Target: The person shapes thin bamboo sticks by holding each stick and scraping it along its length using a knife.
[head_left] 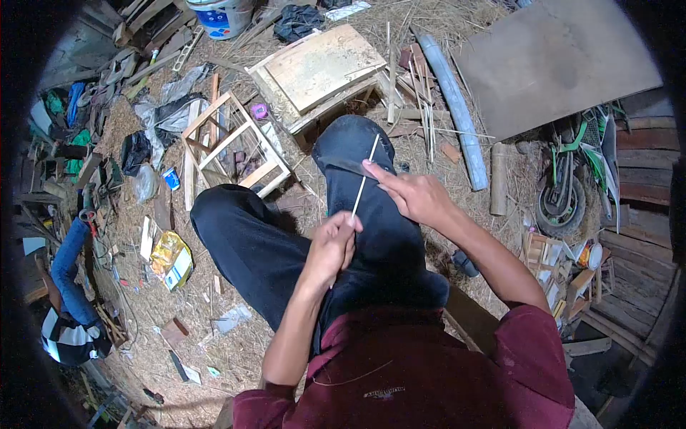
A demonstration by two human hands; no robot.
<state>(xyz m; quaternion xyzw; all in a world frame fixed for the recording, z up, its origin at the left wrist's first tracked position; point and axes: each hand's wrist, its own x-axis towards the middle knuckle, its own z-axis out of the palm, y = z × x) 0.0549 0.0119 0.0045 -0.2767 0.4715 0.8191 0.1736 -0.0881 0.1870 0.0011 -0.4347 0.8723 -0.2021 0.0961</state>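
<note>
A thin pale wooden stick [363, 181] slants over the person's right thigh and knee. Its lower part is in my left hand [331, 249], whose fingers are closed round it. My right hand [411, 191] is closed on a flat dark blade [346, 167], which crosses the stick near its upper end. The blade lies over the dark trousers at the knee. The blade's handle end is hidden by my right fingers.
A wooden box with a board on top [321, 68] stands ahead, beside a small wooden frame [236, 146]. A grey pipe [457, 111] and a large flat sheet [557, 64] lie at the right, near a small green motorbike [572, 164]. Shavings and scraps cover the floor.
</note>
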